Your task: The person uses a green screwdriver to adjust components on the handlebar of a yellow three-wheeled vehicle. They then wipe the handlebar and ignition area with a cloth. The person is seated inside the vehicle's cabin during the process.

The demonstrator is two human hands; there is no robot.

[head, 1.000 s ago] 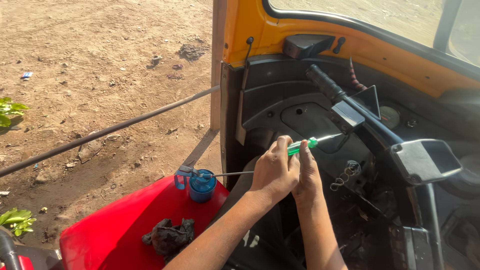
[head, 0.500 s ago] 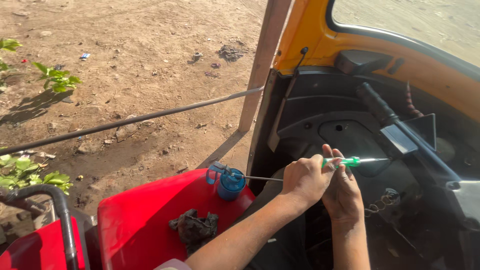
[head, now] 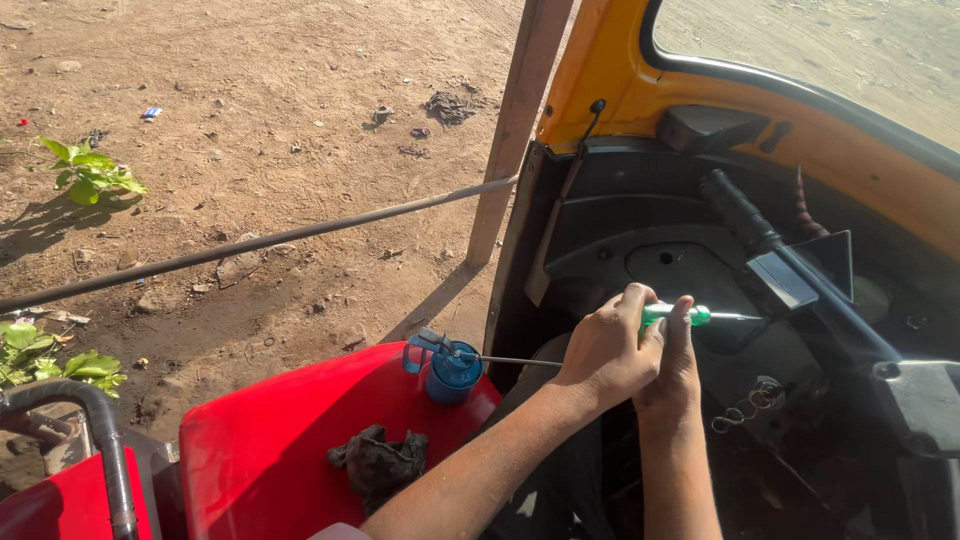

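A green-handled screwdriver point(head: 688, 315) points right, its thin shaft reaching toward the black handlebar column point(head: 775, 262) of a yellow vehicle. My left hand point(head: 603, 352) is curled around the handle's near end. My right hand point(head: 676, 362) lies against it from the right, fingers up on the handle. A blue oil can point(head: 451, 372) stands on the red seat point(head: 270, 440); its long thin spout point(head: 520, 361) runs right to my left hand. Whether that hand touches the spout is hidden.
A dark crumpled rag point(head: 378, 462) lies on the red seat. The yellow windscreen frame point(head: 800, 110) and black dashboard point(head: 650, 240) are ahead, with keys on a chain point(head: 745, 405) hanging low. A grey side bar point(head: 260, 240) crosses the opening; outside lies dirt ground with green plants point(head: 88, 170).
Both hands stay together on the screwdriver. My view has swung left, so more ground and red seat show, and the hands sit further right in the picture.
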